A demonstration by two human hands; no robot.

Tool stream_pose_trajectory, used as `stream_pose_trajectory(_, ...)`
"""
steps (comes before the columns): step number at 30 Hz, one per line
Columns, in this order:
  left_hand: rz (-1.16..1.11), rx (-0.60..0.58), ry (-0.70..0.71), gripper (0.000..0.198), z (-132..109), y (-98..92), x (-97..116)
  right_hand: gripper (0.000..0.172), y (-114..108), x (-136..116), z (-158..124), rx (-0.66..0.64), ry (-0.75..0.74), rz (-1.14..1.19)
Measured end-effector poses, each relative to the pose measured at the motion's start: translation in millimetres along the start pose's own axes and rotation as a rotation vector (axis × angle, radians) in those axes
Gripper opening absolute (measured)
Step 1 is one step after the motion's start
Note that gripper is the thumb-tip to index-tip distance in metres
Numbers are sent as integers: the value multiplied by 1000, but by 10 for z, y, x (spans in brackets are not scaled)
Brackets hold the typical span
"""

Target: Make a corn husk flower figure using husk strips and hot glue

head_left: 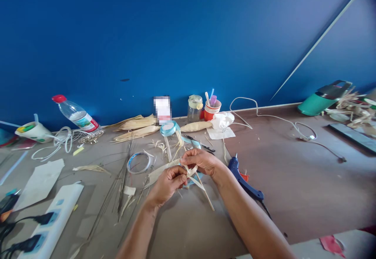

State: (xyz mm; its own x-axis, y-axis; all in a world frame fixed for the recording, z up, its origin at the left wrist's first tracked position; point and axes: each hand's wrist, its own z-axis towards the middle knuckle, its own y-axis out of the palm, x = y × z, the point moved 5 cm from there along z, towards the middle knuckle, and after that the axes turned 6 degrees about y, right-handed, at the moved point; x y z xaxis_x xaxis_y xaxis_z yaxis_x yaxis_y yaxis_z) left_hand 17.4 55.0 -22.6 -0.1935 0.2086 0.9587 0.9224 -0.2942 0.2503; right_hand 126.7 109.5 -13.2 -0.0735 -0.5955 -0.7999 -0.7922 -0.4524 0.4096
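Note:
Between my two hands is a pale corn husk strip [192,171], folded or looped where the fingers meet. My left hand [170,182] pinches it from the left side. From above and to the right, my right hand [202,161] grips it with thumb and fingertips. A thin wooden stick [209,199] slants down to the right from under the husk; whether a hand also holds it is hidden. Light blue ribbon [192,181] lies just beneath the fingers. A wider husk piece [161,171] stretches out left of my hands.
A blue glue gun [245,180] lies right of my right forearm. Left are a tape roll [138,162], dark thin wires [122,180] and a power strip [60,212]. Along the wall stand a plastic bottle [79,116], a jar [194,108] and red paper cups [211,112].

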Motion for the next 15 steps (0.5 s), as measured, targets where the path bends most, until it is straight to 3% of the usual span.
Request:
stream_pose_trajectory(5, -114, 78, 33, 26, 25, -36, -25, 27, -76, 58, 89, 37, -1, 147)
stream_pose_trajectory(10, -242, 365, 109, 29, 71, -248, -5, 32, -196, 25, 113, 161, -84, 355)
stream_pose_trajectory(15, -334, 590, 179, 30, 74, -488, 20, 30, -171, 19, 62, 256, -160, 242)
